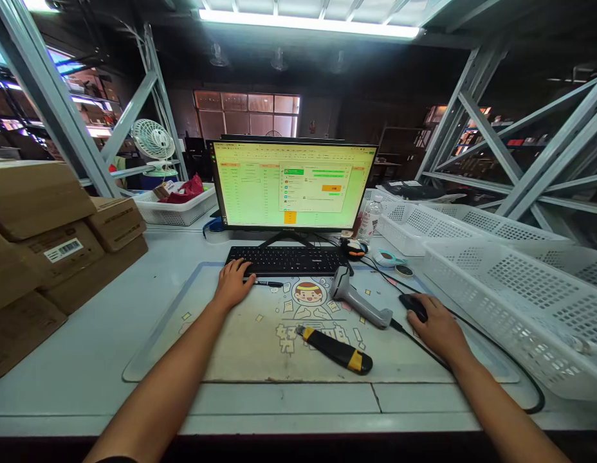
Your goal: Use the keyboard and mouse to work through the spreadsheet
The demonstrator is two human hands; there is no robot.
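My left hand [232, 283] rests on the left end of a black keyboard [289, 260], its fingers spread over the keys. A black pen [269, 283] lies beside its thumb. On the right, my right hand [438, 325] is curved over a black computer mouse [414, 307] and grips it. Between the hands a grey barcode scanner [359, 299] lies on the printed desk mat [240, 354], its cable running right. Nearer me is a black and yellow utility knife [334, 349]. Behind the keyboard stands a lit monitor [255, 199] showing a spreadsheet and a chat window.
Cardboard boxes [62, 254] are stacked at the left. White perforated baskets [511, 283] line the right side; another basket [183, 209] stands back left. A plastic bottle [370, 218] and a tape roll [216, 231] flank the monitor. Metal rack posts [62, 109] rise at both sides.
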